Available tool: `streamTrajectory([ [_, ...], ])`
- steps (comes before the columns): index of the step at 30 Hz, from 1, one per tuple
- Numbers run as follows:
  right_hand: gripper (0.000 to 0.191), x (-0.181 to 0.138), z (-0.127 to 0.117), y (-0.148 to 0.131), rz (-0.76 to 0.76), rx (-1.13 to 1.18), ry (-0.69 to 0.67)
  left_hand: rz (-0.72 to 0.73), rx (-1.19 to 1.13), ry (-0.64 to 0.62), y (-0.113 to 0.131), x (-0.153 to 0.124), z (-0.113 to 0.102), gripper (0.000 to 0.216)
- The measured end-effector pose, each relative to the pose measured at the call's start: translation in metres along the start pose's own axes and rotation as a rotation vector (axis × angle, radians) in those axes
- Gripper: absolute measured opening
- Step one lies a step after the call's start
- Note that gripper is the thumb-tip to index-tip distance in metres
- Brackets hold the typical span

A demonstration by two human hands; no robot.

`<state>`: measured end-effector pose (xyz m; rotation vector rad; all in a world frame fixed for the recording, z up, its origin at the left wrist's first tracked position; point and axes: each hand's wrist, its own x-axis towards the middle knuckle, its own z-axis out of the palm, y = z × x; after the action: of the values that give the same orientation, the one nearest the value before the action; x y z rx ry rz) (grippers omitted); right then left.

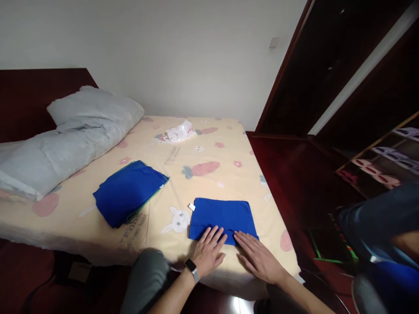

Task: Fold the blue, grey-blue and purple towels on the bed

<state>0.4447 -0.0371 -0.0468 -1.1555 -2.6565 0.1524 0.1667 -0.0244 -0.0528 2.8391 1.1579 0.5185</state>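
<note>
A folded blue cloth (222, 213) lies flat on the bed near its front edge, with a small white tag (192, 207) at its left side. My left hand (208, 253), below a wrist with a smartwatch, rests with fingers spread on the cloth's near edge. Beside it, my right hand (257, 255) lies open, fingertips on the near right part of the same cloth. The cloth has a crease along the strip under my fingers. Further left sits a stack of blue cloths (131, 187) with green edging, apart from both hands.
The bed (209, 183) has a pale sheet with carrots and rabbits. A grey quilt (75, 135) is heaped at the left, and a white plastic bag (180, 132) lies towards the wall. At right are a shoe rack (386, 157) and another person's leg (379, 218).
</note>
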Motion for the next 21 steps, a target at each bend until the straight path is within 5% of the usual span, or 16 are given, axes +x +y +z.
streamTrajectory([
  [8,0.068,-0.004,0.018,0.013,-0.017,-0.018,-0.013,-0.099,-0.134,-0.116,-0.015,-0.009,0.002,0.056],
  [21,0.059,-0.035,0.031,0.041,0.132,-0.142,0.178,-0.391,-0.354,-0.03,-0.058,-0.021,-0.008,0.075],
])
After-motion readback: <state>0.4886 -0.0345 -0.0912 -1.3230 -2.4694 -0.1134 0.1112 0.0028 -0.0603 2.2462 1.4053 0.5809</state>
